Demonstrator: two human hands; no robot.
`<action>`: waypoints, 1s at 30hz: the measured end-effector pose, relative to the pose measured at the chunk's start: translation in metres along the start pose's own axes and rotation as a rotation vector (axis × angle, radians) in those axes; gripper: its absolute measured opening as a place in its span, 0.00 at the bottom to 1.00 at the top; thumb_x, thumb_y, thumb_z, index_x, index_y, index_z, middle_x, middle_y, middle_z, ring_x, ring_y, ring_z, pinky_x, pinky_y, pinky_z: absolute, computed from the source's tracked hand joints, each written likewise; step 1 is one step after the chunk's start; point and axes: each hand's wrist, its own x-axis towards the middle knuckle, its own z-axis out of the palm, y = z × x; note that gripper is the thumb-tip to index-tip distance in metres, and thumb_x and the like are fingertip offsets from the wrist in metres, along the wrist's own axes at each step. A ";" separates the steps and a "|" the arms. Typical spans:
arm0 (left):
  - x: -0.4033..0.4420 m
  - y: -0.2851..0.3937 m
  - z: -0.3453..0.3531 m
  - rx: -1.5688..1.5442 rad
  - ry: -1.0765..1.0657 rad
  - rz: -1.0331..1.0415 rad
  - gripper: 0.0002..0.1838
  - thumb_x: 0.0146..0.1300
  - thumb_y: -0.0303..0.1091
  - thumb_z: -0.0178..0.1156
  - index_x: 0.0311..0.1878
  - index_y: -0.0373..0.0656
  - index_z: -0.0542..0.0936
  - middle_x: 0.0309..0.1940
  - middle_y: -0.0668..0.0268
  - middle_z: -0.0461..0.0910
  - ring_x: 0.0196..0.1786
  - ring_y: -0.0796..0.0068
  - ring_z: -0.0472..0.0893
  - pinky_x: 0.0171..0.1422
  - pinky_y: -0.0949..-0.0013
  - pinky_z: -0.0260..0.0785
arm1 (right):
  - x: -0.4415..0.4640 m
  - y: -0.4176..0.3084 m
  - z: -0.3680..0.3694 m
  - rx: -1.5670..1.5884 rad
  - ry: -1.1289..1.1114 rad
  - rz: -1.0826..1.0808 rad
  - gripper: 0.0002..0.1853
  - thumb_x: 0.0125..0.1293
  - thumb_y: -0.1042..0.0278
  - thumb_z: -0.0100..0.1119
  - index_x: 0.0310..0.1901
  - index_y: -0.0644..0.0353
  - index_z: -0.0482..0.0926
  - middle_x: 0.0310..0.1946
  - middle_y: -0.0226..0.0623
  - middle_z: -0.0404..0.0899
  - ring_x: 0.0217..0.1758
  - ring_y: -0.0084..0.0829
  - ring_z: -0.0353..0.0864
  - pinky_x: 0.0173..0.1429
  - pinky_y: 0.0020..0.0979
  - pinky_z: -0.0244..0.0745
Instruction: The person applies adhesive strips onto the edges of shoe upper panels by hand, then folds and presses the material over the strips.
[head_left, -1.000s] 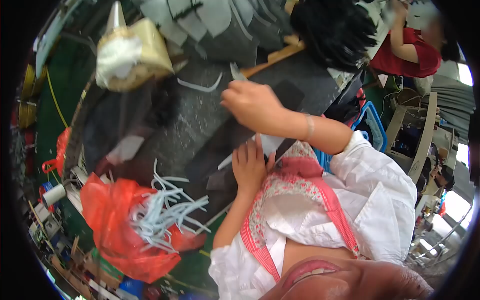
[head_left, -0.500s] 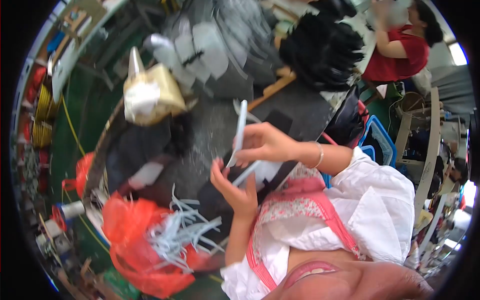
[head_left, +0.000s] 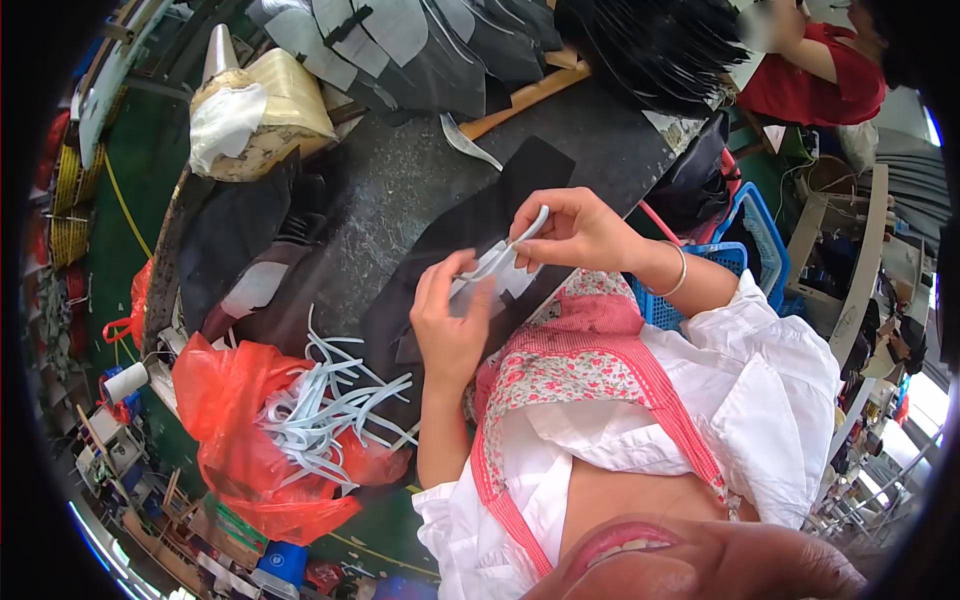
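A narrow pale blue-white strip (head_left: 533, 224) stretches between my two hands, above the near edge of the dark table. My right hand (head_left: 575, 232) pinches it between thumb and fingertips, and its upper end pokes out past them. On the other side, my left hand (head_left: 450, 318) has thumb and fingers bent around the strip's lower part. Beneath both hands lies a flat black piece (head_left: 440, 240) with whitish patches, partly covered by my fingers. A loose bundle of similar strips (head_left: 325, 400) rests in a red plastic bag (head_left: 235, 430) left of my left forearm.
On the table (head_left: 390, 180) are a wooden-handled tool (head_left: 525, 100) with a curved metal end, a cream block (head_left: 270, 110) and dark folded pieces (head_left: 240, 230). Black and grey pieces (head_left: 400, 50) pile up at the back. Blue baskets (head_left: 755, 240) and a person in red (head_left: 820, 85) are on the right.
My right hand has moved right and slightly up. The strip, earlier held upright and high, is now lower and slanted between my hands. The camera view has shifted.
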 end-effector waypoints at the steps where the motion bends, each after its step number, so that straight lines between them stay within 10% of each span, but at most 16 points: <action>1: 0.000 0.006 0.004 0.046 -0.015 0.047 0.08 0.63 0.29 0.65 0.41 0.36 0.80 0.32 0.63 0.78 0.37 0.69 0.79 0.44 0.68 0.70 | -0.005 0.002 0.002 -0.016 0.005 0.017 0.07 0.65 0.78 0.62 0.42 0.68 0.76 0.36 0.38 0.82 0.41 0.26 0.86 0.46 0.26 0.83; 9: -0.023 0.007 0.039 0.126 -0.178 0.163 0.06 0.58 0.30 0.67 0.38 0.41 0.82 0.28 0.66 0.77 0.34 0.65 0.77 0.47 0.64 0.63 | -0.046 0.012 -0.012 -0.675 -0.001 -0.317 0.07 0.58 0.80 0.65 0.39 0.67 0.81 0.34 0.40 0.83 0.37 0.31 0.86 0.42 0.29 0.83; 19: -0.008 0.014 0.037 0.067 -0.197 0.099 0.07 0.64 0.25 0.61 0.44 0.33 0.80 0.36 0.53 0.78 0.36 0.53 0.80 0.39 0.60 0.73 | -0.028 0.012 -0.021 -0.491 -0.057 -0.298 0.08 0.62 0.76 0.66 0.42 0.64 0.82 0.40 0.39 0.81 0.43 0.34 0.84 0.43 0.30 0.83; 24: -0.004 0.016 0.033 -0.071 -0.134 -0.047 0.07 0.58 0.23 0.68 0.38 0.32 0.81 0.30 0.61 0.80 0.26 0.74 0.81 0.31 0.71 0.72 | -0.020 0.005 -0.018 -0.520 -0.090 -0.279 0.08 0.62 0.76 0.67 0.42 0.63 0.83 0.40 0.38 0.83 0.40 0.33 0.84 0.40 0.29 0.82; 30: -0.003 0.011 0.030 0.052 -0.122 0.045 0.07 0.56 0.22 0.67 0.38 0.32 0.82 0.32 0.54 0.81 0.34 0.59 0.83 0.39 0.65 0.74 | -0.015 0.014 -0.013 -0.648 -0.031 -0.383 0.08 0.56 0.78 0.68 0.38 0.62 0.82 0.34 0.39 0.82 0.36 0.37 0.83 0.36 0.33 0.78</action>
